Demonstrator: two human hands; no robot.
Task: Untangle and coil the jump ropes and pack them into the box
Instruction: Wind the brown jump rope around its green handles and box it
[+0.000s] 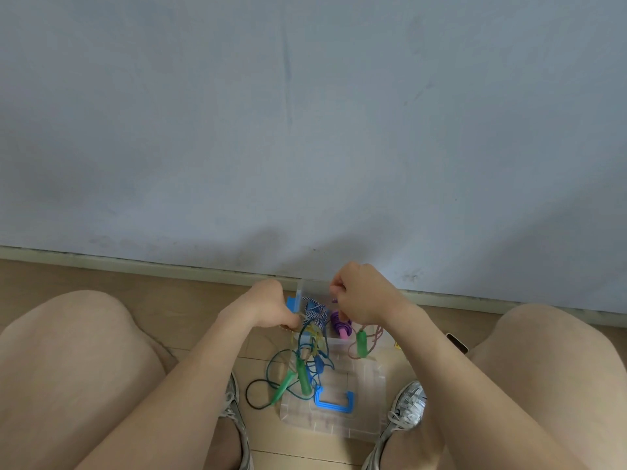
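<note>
Above box (298,295), tangled jump ropes (314,314)

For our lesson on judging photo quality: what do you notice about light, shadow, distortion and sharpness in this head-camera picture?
Head view: soft, even light, no glare. A faint shadow falls on the wall above the left hand and right hand. The wide lens swells the knees at the bottom corners. The jump ropes look slightly soft, fine strands hard to separate.

I can read no words, numbers or brands here. A yellow scrap (397,345) on the floor (142,286) is too small to make out.
</note>
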